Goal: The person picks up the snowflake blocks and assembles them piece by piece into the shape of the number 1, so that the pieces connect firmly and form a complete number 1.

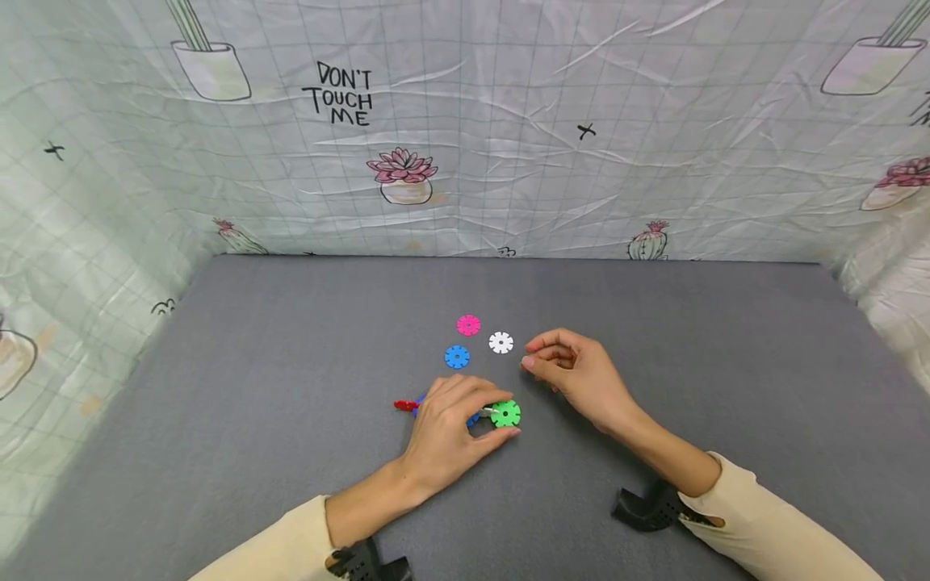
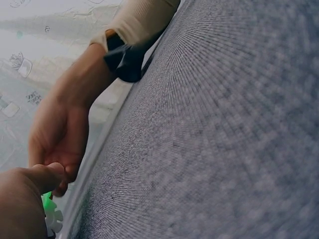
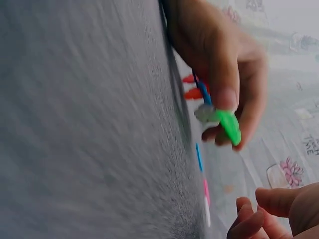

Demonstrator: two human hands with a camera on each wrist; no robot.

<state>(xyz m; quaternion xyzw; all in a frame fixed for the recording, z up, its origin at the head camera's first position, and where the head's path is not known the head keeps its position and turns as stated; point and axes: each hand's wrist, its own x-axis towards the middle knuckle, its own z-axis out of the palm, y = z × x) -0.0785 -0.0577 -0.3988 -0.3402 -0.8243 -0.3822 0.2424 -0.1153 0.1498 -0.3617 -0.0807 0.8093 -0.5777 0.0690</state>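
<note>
While flat, notched discs (image 1: 450, 357) lay on the grey, textured desk (image 1: 291, 347), the left hand (image 1: 449, 424) arched over a joined chain (image 3: 205, 113), pinching its round green disc (image 1: 505, 413); the right hand (image 1: 581, 375) hovered nearby, fingers curled, whether holding anything I could not tell.

- A screened-off workspace; the wider room cannot be told.
- A pale, wrinkled, plant-printed sheet (image 1: 494, 161) walls three sides.
- A flat, grey, woven-textured tabletop (image 1: 697, 347) lies between.
</note>
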